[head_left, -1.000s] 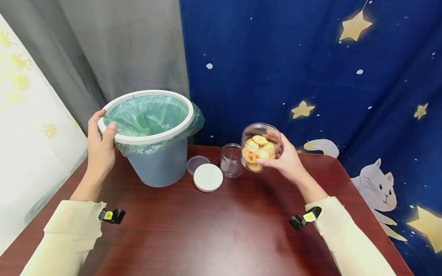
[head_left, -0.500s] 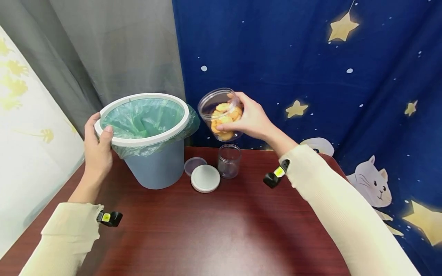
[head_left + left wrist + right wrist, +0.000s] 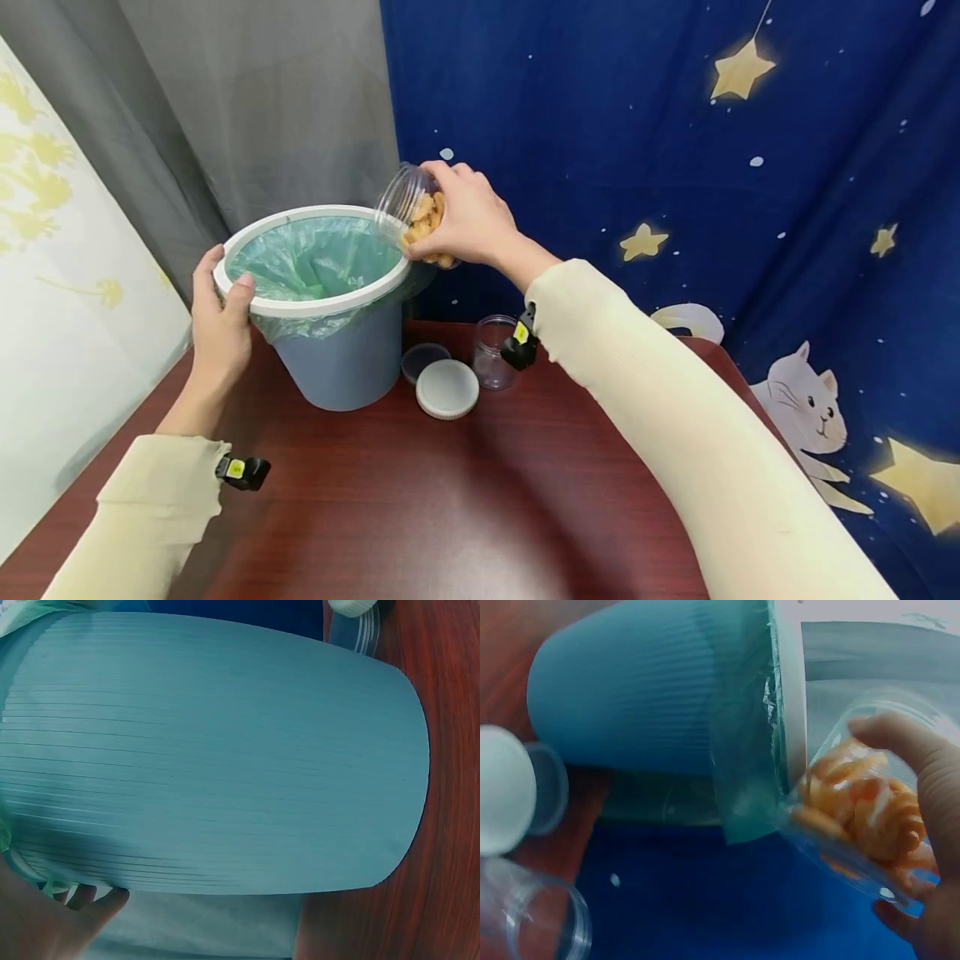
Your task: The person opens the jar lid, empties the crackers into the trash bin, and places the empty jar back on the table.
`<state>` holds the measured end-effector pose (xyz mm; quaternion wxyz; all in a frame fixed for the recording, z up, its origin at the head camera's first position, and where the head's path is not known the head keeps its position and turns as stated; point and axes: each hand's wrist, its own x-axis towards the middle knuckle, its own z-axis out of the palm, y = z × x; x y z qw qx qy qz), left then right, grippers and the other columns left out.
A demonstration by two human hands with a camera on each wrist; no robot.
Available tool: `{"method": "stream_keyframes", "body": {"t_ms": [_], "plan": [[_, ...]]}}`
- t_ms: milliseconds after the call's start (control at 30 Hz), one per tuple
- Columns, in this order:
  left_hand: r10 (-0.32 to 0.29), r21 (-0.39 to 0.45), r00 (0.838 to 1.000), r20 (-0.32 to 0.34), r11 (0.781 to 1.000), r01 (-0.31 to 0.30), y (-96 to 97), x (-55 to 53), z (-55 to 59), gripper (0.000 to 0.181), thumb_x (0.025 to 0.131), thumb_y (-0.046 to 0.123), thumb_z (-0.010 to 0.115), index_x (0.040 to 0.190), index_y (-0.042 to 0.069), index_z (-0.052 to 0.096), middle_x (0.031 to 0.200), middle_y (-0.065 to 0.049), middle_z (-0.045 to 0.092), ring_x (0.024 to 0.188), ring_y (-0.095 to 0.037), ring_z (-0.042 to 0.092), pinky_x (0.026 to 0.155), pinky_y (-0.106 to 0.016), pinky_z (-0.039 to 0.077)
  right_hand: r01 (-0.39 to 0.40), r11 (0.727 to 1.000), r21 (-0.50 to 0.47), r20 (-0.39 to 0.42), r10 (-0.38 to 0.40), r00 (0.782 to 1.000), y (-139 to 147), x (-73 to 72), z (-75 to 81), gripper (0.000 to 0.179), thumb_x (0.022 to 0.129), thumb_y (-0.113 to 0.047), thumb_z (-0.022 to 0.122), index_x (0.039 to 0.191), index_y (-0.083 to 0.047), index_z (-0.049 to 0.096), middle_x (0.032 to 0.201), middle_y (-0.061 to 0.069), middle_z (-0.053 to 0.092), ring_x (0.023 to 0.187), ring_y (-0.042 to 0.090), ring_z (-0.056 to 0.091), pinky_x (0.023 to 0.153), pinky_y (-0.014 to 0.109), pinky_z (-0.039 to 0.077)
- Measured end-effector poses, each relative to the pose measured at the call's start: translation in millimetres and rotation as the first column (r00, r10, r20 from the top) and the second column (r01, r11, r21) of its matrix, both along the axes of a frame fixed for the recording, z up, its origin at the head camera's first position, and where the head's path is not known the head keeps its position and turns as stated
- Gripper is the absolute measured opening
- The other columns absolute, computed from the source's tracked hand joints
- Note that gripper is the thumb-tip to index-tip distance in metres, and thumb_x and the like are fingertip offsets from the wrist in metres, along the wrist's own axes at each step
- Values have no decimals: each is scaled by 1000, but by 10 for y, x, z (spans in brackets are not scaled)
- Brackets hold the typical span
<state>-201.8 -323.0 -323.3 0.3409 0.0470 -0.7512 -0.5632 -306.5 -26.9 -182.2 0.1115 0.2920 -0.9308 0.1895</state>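
My left hand [image 3: 219, 329] grips the white rim [image 3: 326, 307] of a blue-grey trash can [image 3: 345, 362] by its left side, thumb on the rim. A translucent green bag [image 3: 322, 246] lines the can and folds over its edge. In the head view my right hand [image 3: 476, 217] holds a clear plastic jar [image 3: 397, 193] from its right side. The jar is tilted, its mouth over the can's right rim. Several golden cookies [image 3: 862, 799] lie inside it, and none show falling. The left wrist view is mostly filled by the can's ribbed wall [image 3: 225, 757].
A white screw lid [image 3: 447, 389] lies beside the can, overlapping a clear round lid [image 3: 420, 358]. Just right of them stands a second clear jar [image 3: 491, 362], partly behind the right wrist camera [image 3: 519, 346]. Curtains [image 3: 570, 108] hang behind the reddish-brown table [image 3: 360, 492].
My right hand has carried the jar of cookies up and left from the table's right part to the can's rim, tipping it leftward. The left hand keeps its grip on the can.
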Motion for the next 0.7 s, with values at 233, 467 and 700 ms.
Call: {"method": "stream_keyframes", "body": {"t_ms": [233, 467, 700], "plan": [[-35, -31, 999, 25, 999, 36, 96, -96, -9, 62, 102, 33, 44, 160, 21, 25, 159, -11, 36, 123, -9, 46, 104, -17, 36, 52, 948, 313, -176, 4, 984, -172, 9, 127, 102, 73, -54, 81, 158, -31, 30, 147, 1, 45, 130, 22, 41, 102, 37, 43], [-28, -26, 1000, 11, 999, 28, 102, -139, 0, 61, 100, 31, 47, 158, 22, 31, 153, -11, 43, 114, -3, 49, 98, -14, 38, 44, 844, 535, -327, 159, 931, -335, 6, 193, 98, 74, -46, 79, 158, -28, 32, 149, 6, 44, 135, 28, 39, 113, 48, 37], [-28, -11, 1000, -3, 1000, 27, 81, -146, 27, 60, 98, 29, 49, 156, 22, 33, 148, -7, 44, 109, -2, 50, 92, -11, 40, 39, 744, 667, -408, 320, 855, -423, 34, 236, 92, 78, -43, 77, 157, -25, 32, 153, 9, 40, 138, 29, 37, 109, 45, 37]]}}
